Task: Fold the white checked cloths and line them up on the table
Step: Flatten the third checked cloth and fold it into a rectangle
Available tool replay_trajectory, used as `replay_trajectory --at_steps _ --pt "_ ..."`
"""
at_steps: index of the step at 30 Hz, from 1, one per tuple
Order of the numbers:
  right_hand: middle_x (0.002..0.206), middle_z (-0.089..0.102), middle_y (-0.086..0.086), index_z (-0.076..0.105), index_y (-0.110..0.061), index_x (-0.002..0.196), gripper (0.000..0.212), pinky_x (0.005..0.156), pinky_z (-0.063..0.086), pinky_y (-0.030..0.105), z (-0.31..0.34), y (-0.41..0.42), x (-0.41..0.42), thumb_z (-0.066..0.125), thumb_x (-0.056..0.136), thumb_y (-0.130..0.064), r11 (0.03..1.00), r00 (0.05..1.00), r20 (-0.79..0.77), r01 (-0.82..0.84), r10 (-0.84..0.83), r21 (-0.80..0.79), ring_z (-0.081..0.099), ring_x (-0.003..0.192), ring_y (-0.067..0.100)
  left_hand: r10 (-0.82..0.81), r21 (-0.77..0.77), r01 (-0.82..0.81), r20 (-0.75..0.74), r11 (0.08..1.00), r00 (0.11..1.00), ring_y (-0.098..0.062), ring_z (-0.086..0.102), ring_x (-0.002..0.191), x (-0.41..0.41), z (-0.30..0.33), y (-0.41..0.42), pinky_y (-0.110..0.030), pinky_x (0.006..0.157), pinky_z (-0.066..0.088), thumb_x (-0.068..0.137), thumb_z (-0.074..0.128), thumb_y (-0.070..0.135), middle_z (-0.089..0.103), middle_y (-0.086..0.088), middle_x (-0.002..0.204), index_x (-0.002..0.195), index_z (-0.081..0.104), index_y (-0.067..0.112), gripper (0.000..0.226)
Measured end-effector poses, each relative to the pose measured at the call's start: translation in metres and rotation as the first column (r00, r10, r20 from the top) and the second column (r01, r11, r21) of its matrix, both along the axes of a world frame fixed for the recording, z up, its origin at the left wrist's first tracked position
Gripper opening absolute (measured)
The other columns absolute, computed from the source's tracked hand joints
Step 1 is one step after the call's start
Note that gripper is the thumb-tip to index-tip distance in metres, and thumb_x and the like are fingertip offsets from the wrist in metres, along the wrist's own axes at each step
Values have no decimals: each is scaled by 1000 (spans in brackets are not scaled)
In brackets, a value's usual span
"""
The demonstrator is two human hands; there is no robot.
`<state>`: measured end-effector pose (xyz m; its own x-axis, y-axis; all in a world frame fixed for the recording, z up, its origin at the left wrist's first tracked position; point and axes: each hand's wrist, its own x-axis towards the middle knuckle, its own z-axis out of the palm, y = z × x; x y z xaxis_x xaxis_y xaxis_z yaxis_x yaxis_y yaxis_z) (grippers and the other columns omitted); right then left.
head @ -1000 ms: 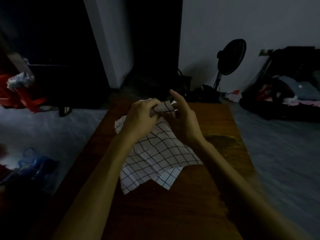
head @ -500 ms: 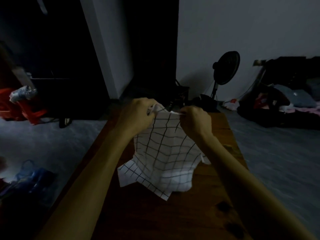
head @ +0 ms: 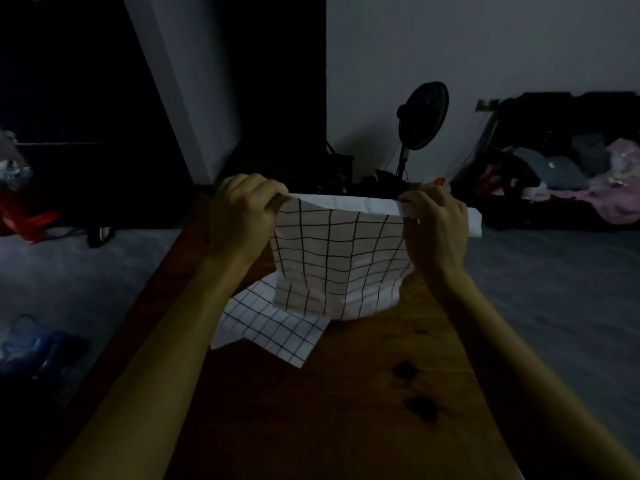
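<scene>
Now the left hand (head: 242, 216) and right hand (head: 434, 225) have moved apart, each pinching a top corner of the checked cloth (head: 337, 261), stretched above the tabletop (head: 346, 410), ready for folding.

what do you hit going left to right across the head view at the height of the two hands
red thing on the floor → left hand → held-up checked cloth → right hand → heap of clothes
</scene>
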<state>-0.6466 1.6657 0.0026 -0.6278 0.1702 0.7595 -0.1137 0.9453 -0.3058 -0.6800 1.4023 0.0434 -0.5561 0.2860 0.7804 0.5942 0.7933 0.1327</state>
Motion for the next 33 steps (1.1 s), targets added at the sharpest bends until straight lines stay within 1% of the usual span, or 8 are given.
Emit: replay_trajectory --at_steps 7,11,15,17,21,25,29,33 --pt "98 67 12 68 -10 98 28 87 39 38 -39 6 78 68 72 1 997 997 33 73 -73 7 59 93 31 -118 -38 123 103 992 988 -25 56 77 45 -43 2 -30 73 34 88 53 34 63 -5 77 84 67 11 28" --pt "95 67 12 68 -9 96 25 87 40 41 -70 -3 128 71 74 0 994 986 129 110 -109 4 60 89 31 -164 -115 195 231 974 959 -25 58 79 74 -81 -8 -32 76 37 82 65 15 63 -4 79 87 67 13 5" --pt "103 68 10 68 -13 103 25 94 38 43 -108 -14 178 68 79 -6 995 950 298 97 -94 4 60 98 30 -177 -167 263 403 950 898 -25 60 81 103 -123 -20 -34 79 38 79 70 12 68 -4 82 86 71 13 7" --pt "107 68 8 69 -15 105 25 97 34 40 -125 -20 200 63 81 -10 996 913 401 86 -73 -15 58 103 29 -154 -189 268 468 945 870 -25 60 83 121 -142 -25 -38 82 42 82 66 14 68 -5 84 87 72 14 7" --pt "112 66 1 68 -20 110 25 100 32 39 -155 -31 238 60 87 -14 996 830 552 92 -77 1 56 109 22 -74 -240 252 569 937 819 -23 57 92 155 -181 -37 -39 84 47 87 59 10 64 -3 95 96 72 18 17" --pt "106 70 1 71 -21 105 29 98 35 41 -186 -42 269 60 84 -4 995 775 626 102 -80 1 61 101 21 -18 -282 271 663 920 748 -23 57 91 184 -211 -48 -38 79 52 88 56 8 64 -5 99 97 71 17 20" --pt "101 71 0 73 -23 100 27 94 40 41 -206 -49 293 60 84 -4 994 726 683 108 -81 3 63 96 21 76 -343 262 724 902 686 -20 56 91 207 -230 -55 -29 74 50 90 57 12 61 -3 102 104 68 17 18" --pt "97 71 -1 72 -21 101 25 94 39 36 -213 -47 305 60 85 -7 993 651 752 110 -106 44 62 91 19 123 -372 292 776 881 619 -16 53 89 216 -241 -57 -29 78 48 91 54 14 58 0 100 102 67 22 18"
